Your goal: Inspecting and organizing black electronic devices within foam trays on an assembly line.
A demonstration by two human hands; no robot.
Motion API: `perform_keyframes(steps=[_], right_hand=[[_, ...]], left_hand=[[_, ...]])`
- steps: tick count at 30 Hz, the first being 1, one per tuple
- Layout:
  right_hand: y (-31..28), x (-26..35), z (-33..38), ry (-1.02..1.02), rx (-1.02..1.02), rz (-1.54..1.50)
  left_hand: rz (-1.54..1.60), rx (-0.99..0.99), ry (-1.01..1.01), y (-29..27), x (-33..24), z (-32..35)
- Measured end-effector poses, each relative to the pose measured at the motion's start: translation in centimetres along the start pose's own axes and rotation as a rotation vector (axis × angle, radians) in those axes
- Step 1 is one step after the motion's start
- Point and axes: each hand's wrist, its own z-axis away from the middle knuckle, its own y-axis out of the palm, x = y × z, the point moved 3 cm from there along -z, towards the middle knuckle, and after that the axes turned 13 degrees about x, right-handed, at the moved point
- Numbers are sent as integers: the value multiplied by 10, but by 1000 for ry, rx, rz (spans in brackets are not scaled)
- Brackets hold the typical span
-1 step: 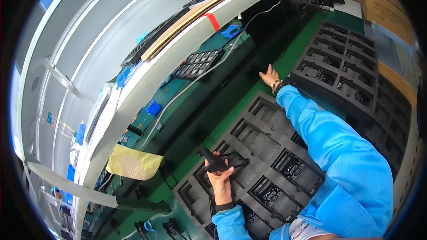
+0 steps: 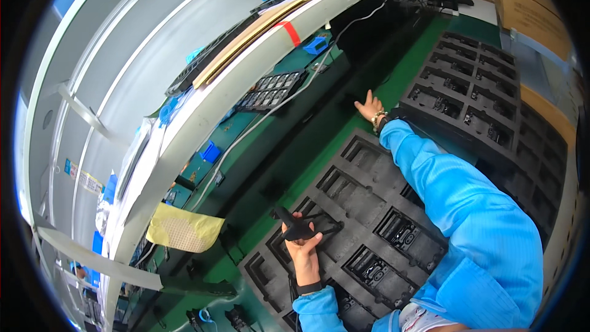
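Note:
My left hand [image 2: 305, 262] is closed around a black plastic device with thin arms [image 2: 297, 227]. It holds the device over a dark foam tray [image 2: 393, 197] with rectangular pockets. Black parts [image 2: 402, 233] sit in some of the tray's pockets, while others hold nothing. Past the tray's far edge, my right hand [image 2: 370, 109] is held out over the green floor, fingers apart and nothing in them. A bracelet and a dark band circle the right wrist.
A second foam tray [image 2: 467, 80] with black parts stands at the far right, near cardboard boxes [image 2: 531, 18]. To the left runs a white-edged bench [image 2: 236, 52] with a grey cable [image 2: 246, 129] along it. Yellow perforated sheet [image 2: 184, 227] hangs there; blue bins [image 2: 210, 152] sit on the green worktop.

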Motion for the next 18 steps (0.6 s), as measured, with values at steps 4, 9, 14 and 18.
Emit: perform_keyframes(steps=[4, 9, 14, 18], right_hand=[[-40, 27, 18, -410, -328, 74], [5, 134, 128, -1015, 211, 29], [26, 120, 282, -1551, 791, 101], [35, 79, 340, -1434, 1048, 157]], left_hand=[[24, 22, 28, 16, 3, 0], [110, -130, 104, -19, 5, 5], [117, -145, 169, -17, 2, 7], [220, -178, 182, -26, 6, 5]])
